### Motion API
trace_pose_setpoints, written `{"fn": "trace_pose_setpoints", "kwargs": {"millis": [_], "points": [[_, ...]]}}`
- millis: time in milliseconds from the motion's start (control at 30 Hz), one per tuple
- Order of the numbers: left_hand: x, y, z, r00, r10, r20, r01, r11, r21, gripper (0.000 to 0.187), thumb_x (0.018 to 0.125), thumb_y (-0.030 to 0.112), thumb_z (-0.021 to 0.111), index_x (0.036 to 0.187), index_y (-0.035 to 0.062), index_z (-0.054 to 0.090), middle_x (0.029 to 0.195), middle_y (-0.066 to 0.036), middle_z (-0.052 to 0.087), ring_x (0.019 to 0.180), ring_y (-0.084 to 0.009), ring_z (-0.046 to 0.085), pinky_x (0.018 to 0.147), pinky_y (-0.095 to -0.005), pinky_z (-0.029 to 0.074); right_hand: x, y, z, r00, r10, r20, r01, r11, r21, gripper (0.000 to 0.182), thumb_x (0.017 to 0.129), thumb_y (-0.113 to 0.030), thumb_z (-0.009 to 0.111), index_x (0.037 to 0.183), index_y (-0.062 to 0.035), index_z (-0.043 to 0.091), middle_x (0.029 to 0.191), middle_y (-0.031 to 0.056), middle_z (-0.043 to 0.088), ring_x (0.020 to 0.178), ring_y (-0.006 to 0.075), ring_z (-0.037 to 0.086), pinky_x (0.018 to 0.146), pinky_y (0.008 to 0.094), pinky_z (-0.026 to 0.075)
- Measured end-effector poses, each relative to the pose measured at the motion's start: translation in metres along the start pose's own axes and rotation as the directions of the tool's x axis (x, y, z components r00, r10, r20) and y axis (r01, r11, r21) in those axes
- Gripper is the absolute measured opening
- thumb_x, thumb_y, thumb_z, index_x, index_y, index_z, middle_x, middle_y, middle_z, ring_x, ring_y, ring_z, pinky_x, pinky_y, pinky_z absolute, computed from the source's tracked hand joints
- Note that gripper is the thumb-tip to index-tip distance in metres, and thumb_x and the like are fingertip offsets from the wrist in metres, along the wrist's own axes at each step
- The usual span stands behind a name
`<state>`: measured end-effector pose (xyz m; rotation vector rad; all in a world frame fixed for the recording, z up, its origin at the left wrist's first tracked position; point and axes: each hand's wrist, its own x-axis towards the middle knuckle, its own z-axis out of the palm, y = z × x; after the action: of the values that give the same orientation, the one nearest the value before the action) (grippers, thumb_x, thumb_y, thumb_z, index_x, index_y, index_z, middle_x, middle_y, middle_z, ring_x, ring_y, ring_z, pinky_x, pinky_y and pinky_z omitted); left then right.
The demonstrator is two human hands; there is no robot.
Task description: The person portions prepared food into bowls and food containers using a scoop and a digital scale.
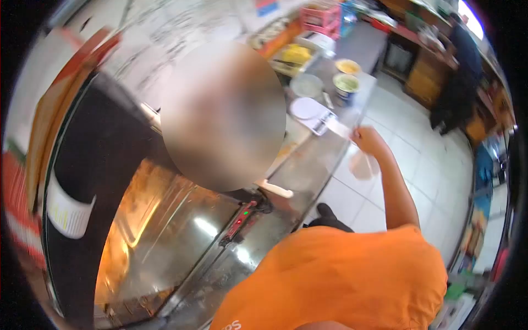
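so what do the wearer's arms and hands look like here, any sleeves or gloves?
Only one arm shows: the right hand is bare, no glove, watch or ring visible. The forearm is uncovered up to a short orange sleeve of a T-shirt. The left hand is out of view.

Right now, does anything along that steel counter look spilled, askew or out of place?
Nothing looks spilled. The right hand pinches a thin clear plastic bag hanging off the edge of the long steel counter. The two round bowls of yellowish food stand upright. The left hand is out of view.
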<state>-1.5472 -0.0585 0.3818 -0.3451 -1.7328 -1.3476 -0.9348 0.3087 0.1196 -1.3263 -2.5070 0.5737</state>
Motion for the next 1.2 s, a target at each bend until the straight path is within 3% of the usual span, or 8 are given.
{"fn": "trace_pose_setpoints", "kwargs": {"millis": [233, 467, 633, 700, 733, 967, 1033, 1200], "points": [[-0.082, -0.014, -0.01, 0.972, -0.216, 0.088, 0.228, 0.96, -0.16, 0.084, 0.07, 0.05, 0.067, 0.126, -0.0018, 0.033, 0.123, -0.019, 0.043, 0.114, -0.033, 0.043, 0.098, -0.0408, 0.034, 0.115, 0.055, -0.025, 0.912, 0.001, -0.411, -0.029, 0.998, -0.06, 0.02, 0.083, -0.025, 0.055, 0.085, -0.0061, 0.061, 0.078, 0.0173, 0.062, 0.077, 0.0349, 0.06, 0.066, 0.0436, 0.047], [-0.187, -0.016, -0.037, 0.88, -0.474, -0.03, 0.456, 0.861, -0.226, 0.078, 0.073, 0.047, 0.065, 0.127, -0.0003, 0.034, 0.123, -0.017, 0.044, 0.114, -0.0322, 0.043, 0.098, -0.0403, 0.034, 0.26, 0.169, 0.036, 0.992, 0.12, -0.036, -0.123, 0.875, -0.469, 0.02, 0.078, -0.01, 0.048, 0.082, -0.0135, 0.067, 0.09, 0.008, 0.066, 0.088, 0.031, 0.063, 0.077, 0.0431, 0.049], [-0.251, -0.011, -0.067, 0.785, -0.613, -0.088, 0.578, 0.776, -0.253, 0.075, 0.075, 0.045, 0.063, 0.127, 0.0007, 0.034, 0.123, -0.016, 0.044, 0.114, -0.0316, 0.043, 0.098, -0.0398, 0.034, 0.289, 0.188, -0.026, 0.99, -0.133, -0.04, 0.12, 0.965, -0.233, 0.048, 0.07, -0.046, 0.069, 0.104, -0.0114, 0.064, 0.095, 0.0128, 0.065, 0.09, 0.0309, 0.062, 0.081, 0.0417, 0.048], [-0.276, -0.006, -0.083, 0.739, -0.665, -0.105, 0.624, 0.735, -0.266, 0.073, 0.076, 0.045, 0.062, 0.128, 0.0012, 0.034, 0.123, -0.016, 0.044, 0.114, -0.0314, 0.043, 0.099, -0.0397, 0.034, 0.318, 0.164, -0.089, 0.993, 0.107, -0.044, -0.114, 0.973, -0.202, 0.049, 0.072, -0.05, 0.066, 0.1, -0.0098, 0.064, 0.089, 0.0143, 0.065, 0.084, 0.0305, 0.062, 0.074, 0.041, 0.049], [-0.287, -0.003, -0.092, 0.716, -0.689, -0.115, 0.643, 0.715, -0.276, 0.072, 0.076, 0.044, 0.061, 0.128, 0.0014, 0.034, 0.123, -0.016, 0.044, 0.114, -0.0313, 0.044, 0.099, -0.0396, 0.034, 0.329, 0.166, -0.103, 0.94, -0.072, -0.334, 0.011, 0.983, -0.182, 0.047, 0.072, -0.051, 0.066, 0.094, -0.0095, 0.065, 0.079, 0.0139, 0.064, 0.075, 0.0302, 0.063, 0.065, 0.0402, 0.049], [-0.363, 0.019, -0.156, 0.535, -0.822, -0.194, 0.727, 0.566, -0.39, 0.067, 0.079, 0.041, 0.059, 0.128, 0.0029, 0.034, 0.123, -0.015, 0.044, 0.114, -0.0305, 0.044, 0.099, -0.039, 0.034, 0.435, 0.232, -0.023, 0.854, -0.246, -0.458, 0.238, 0.968, -0.076, 0.038, 0.071, -0.043, 0.069, 0.073, -0.0063, 0.059, 0.066, 0.0128, 0.06, 0.064, 0.033, 0.059, 0.057, 0.0389, 0.046], [-0.374, 0.021, -0.167, 0.492, -0.847, -0.204, 0.732, 0.529, -0.43, 0.066, 0.08, 0.041, 0.058, 0.129, 0.0033, 0.034, 0.123, -0.014, 0.045, 0.114, -0.0302, 0.044, 0.099, -0.0389, 0.034, 0.415, 0.245, 0.001, 0.845, -0.443, -0.299, 0.433, 0.895, -0.104, 0.032, 0.078, -0.034, 0.064, 0.066, -0.0048, 0.058, 0.064, 0.0148, 0.058, 0.064, 0.0347, 0.057, 0.062, 0.041, 0.045], [-0.398, 0.034, -0.222, 0.374, -0.895, -0.244, 0.75, 0.447, -0.488, 0.062, 0.083, 0.039, 0.056, 0.129, 0.0044, 0.034, 0.123, -0.013, 0.045, 0.114, -0.0297, 0.044, 0.099, -0.0384, 0.033, 0.387, 0.274, 0.017, 0.91, -0.377, -0.176, 0.383, 0.924, 0.005, 0.023, 0.084, -0.025, 0.054, 0.077, -0.005, 0.063, 0.076, 0.012, 0.062, 0.075, 0.0313, 0.058, 0.078, 0.0427, 0.04]]}}
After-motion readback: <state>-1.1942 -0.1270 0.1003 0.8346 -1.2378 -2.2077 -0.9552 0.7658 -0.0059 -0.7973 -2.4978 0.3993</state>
